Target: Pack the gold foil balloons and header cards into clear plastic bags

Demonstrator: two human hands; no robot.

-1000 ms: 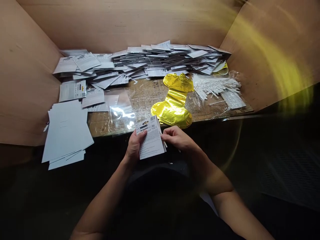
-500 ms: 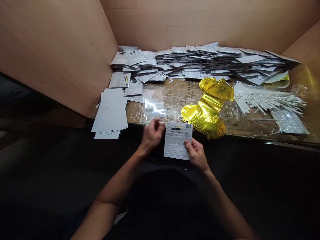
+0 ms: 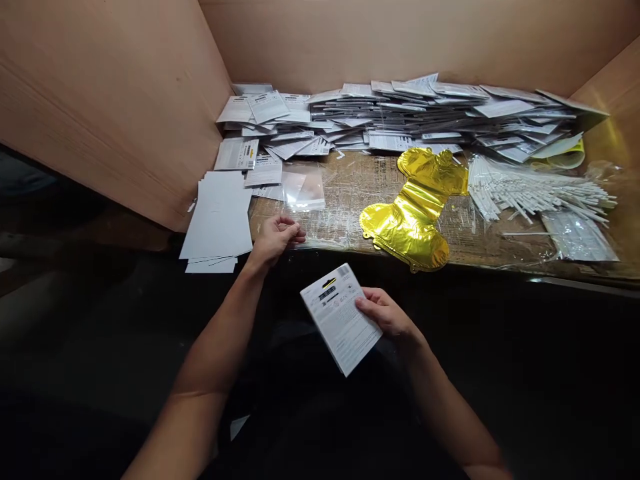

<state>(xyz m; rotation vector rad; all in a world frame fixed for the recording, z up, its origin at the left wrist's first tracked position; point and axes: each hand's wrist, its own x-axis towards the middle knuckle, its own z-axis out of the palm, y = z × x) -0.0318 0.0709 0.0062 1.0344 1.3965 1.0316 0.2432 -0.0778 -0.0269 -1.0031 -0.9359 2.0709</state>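
My right hand (image 3: 383, 315) grips a white printed card pack (image 3: 340, 317) by its right edge, tilted, low in front of the table edge. My left hand (image 3: 277, 237) has reached to the table's front edge, fingers curled and pinched at the edge of a clear plastic sleeve (image 3: 320, 230). A folded gold foil balloon (image 3: 413, 210) lies flat on the table to the right of that hand. A stack of blank white cards (image 3: 219, 217) hangs over the table edge just left of my left hand.
A long heap of printed white cards (image 3: 400, 120) fills the back of the table. A bundle of white sticks (image 3: 530, 193) in clear bags lies at the right. Cardboard walls (image 3: 125, 100) enclose the table on the left, back and right.
My left hand let go of the card pack and moved up-left to the table edge. My right hand lowered and tilted the pack. The camera turned left earlier.
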